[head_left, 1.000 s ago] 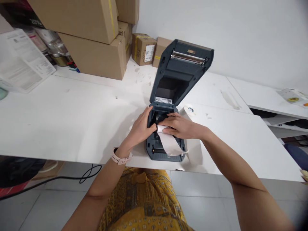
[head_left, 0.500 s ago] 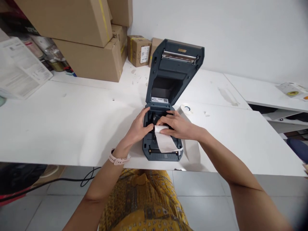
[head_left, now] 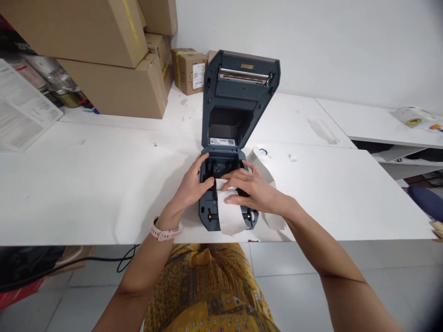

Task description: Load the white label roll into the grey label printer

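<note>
1. On the white table (head_left: 104, 184), close to its front edge, the printer (head_left: 207, 207) is sitting with its lid (head_left: 238, 99) leaning up and back.
2. Inside the printer, the roll (head_left: 220, 184) is lying crosswise, and its paper strip (head_left: 231, 219) is running forward over the roller (head_left: 213, 217) to the printer's front edge.
3. At the printer's left side, the left hand (head_left: 190, 186) is resting loosely open, fingertips touching the rim and thumb spread inward beside the roll's left end (whether the thumb is touching the roll, I cannot tell).
4. Over the printer's right side, the right hand (head_left: 256, 189) is bending its fingers partway across the roll, with the thumb lying apart from them on the strip; whether it is gripping the roll, I cannot tell.
5. Just beyond the right hand, beside the printer, a spare roll (head_left: 258, 151) is standing, and loose paper (head_left: 275, 222) is lying along the printer's right side.
6. Behind the printer and to its left, a small box (head_left: 189, 76) is standing near a stack of larger boxes (head_left: 114, 90).
7. Farther left of the printer, a printed sheet (head_left: 24, 115) is showing at the table's far side.
</note>
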The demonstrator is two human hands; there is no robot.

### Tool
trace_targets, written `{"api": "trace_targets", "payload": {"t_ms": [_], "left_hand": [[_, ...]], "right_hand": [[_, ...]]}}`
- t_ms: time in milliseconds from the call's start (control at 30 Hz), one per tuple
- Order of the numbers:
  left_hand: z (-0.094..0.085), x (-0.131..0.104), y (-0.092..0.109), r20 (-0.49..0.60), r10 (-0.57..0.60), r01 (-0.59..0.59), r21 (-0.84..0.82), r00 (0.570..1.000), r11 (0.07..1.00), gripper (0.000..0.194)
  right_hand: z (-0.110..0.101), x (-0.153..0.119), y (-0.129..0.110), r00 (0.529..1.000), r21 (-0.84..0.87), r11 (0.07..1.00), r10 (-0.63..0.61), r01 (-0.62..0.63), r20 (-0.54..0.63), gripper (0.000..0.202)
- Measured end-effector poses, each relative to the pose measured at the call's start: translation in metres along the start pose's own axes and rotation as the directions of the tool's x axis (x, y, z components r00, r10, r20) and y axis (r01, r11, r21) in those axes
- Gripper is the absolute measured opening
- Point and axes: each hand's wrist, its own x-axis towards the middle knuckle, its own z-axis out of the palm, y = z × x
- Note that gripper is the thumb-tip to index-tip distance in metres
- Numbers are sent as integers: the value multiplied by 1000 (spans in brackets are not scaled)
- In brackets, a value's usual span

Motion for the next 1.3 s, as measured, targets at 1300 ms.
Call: {"api": "trace_targets", "payload": {"t_ms": [1300], "left_hand": [[0, 2, -3, -32, -10, 10, 25, 999, 1000, 71]], "right_hand": [[59, -53, -80, 967, -533, 837, -21, -123, -255, 55]]}}
